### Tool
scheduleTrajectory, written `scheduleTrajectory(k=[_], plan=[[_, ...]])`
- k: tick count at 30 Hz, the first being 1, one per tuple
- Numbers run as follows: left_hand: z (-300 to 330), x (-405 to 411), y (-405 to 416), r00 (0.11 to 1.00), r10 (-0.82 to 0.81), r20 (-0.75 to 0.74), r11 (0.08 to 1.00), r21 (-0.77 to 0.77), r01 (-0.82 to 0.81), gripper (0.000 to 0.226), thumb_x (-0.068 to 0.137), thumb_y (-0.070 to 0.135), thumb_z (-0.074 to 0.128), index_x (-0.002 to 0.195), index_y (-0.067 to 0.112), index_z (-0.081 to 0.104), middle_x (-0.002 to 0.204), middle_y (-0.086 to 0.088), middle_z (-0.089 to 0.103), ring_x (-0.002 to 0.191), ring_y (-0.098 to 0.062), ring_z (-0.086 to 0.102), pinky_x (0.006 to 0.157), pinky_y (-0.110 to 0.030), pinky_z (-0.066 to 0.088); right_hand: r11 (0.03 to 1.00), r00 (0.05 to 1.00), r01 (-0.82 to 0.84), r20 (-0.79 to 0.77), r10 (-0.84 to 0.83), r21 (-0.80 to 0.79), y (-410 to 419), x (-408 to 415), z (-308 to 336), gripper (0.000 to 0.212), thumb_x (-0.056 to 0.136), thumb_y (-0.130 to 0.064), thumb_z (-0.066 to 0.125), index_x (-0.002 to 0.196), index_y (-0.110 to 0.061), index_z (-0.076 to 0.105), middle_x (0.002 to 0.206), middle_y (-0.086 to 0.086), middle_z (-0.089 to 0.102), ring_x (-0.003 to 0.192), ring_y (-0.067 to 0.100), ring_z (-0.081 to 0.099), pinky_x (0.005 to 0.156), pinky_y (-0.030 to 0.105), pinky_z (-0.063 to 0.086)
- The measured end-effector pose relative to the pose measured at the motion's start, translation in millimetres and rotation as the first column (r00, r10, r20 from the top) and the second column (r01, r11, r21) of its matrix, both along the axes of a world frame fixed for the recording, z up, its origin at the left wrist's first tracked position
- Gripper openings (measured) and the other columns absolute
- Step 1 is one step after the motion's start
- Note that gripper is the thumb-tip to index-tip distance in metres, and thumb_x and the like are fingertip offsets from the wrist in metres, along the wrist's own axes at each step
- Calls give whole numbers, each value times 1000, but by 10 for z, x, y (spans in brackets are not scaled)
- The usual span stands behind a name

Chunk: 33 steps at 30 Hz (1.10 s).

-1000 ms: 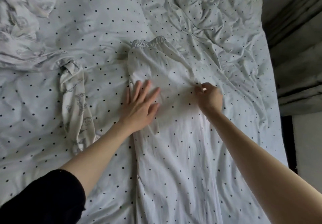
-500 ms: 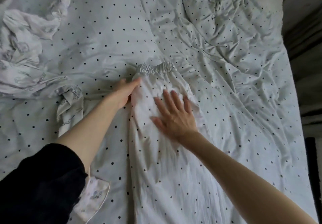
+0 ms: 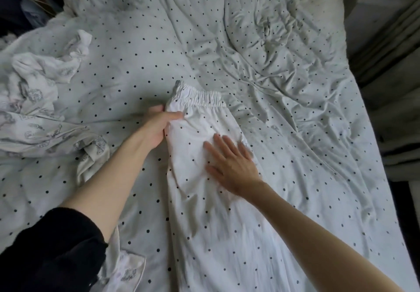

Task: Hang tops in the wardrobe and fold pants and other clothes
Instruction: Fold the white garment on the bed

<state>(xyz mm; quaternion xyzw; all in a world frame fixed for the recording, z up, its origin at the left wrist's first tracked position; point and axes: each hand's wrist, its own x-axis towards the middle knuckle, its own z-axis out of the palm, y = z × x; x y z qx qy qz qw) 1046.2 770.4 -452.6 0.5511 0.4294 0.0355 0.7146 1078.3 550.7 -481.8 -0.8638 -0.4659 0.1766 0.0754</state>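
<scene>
The pants (image 3: 218, 212) run off the bottom edge, legs unseen.

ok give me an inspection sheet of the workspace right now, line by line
surface: bed under a rumpled white dotted cover
job's things: white dotted pants laid lengthwise on the bed, elastic waistband at the far end
clutter: crumpled printed garment on the bed, left of the pants, one end trailing toward the near edge
grippers: left hand pinches the pants' left edge just below the waistband; right hand lies flat, fingers spread, on the pants
cables: nothing seen
surroundings: grey curtain along the bed's right side; dark, unclear things at the far left corner
</scene>
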Motion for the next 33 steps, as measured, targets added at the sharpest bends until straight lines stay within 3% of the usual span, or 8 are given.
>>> scheduleTrajectory(k=[3,5,7,10,14,21,26,33], plan=[[310,-236,-175,972,-128,200,991,60,118,32,81,-9,61,107,10,62,98,1,72,91,-13,68,83,-26,52,887,845,422,-435,-311,185,-249,-3,212,45,99,-32,43,142,-19,40,150,1,36,136,16,35,109,30,27],[416,-372,-321,937,-286,199,949,195,248,41,79,-8,63,112,17,60,105,4,68,95,-8,65,83,-18,51,549,335,832,-867,-370,87,-441,53,364,41,99,-40,40,127,-14,54,130,7,59,113,18,59,96,31,45],[533,-567,-516,885,-445,136,852,367,373,53,75,-14,64,109,27,59,105,11,63,93,2,60,78,-7,45,303,-100,942,-982,-158,-145,-674,94,539,47,99,-49,32,117,-14,55,114,7,66,96,23,68,84,38,52],[596,-908,-799,739,-667,-90,593,537,600,56,77,-22,54,100,28,65,108,11,59,101,0,54,81,1,36,253,-250,930,-964,-94,-266,-976,61,718,52,96,-57,31,116,-14,53,111,10,64,90,30,68,70,41,56],[415,-1269,-974,493,-773,-400,246,527,814,52,83,-18,40,104,22,68,148,-2,36,141,-13,24,108,-15,14,430,-103,866,-933,-344,-255,-1068,-188,793,43,92,-55,44,112,-19,55,104,3,62,81,19,63,58,29,50],[405,-1420,-999,562,-748,-354,318,552,771,35,93,-2,45,105,21,67,144,-3,43,135,-8,34,100,-14,33,531,134,816,-819,-558,-228,-864,-541,766,33,87,-23,65,116,-7,56,95,5,64,77,15,62,55,27,52],[301,-1310,-867,747,-568,-346,272,777,567,32,92,18,56,124,13,56,125,-3,50,97,-18,56,91,-33,44,830,845,495,77,-529,258,-790,-756,795,60,86,-31,66,137,-10,43,138,14,47,124,31,47,101,44,37],[178,-758,-686,757,-557,-340,720,257,645,77,81,44,68,143,14,35,145,-2,39,130,-18,40,101,-27,34,972,949,116,265,-169,203,-777,-1322,569,44,71,-29,80,110,-13,67,111,9,64,98,28,63,70,37,56]])
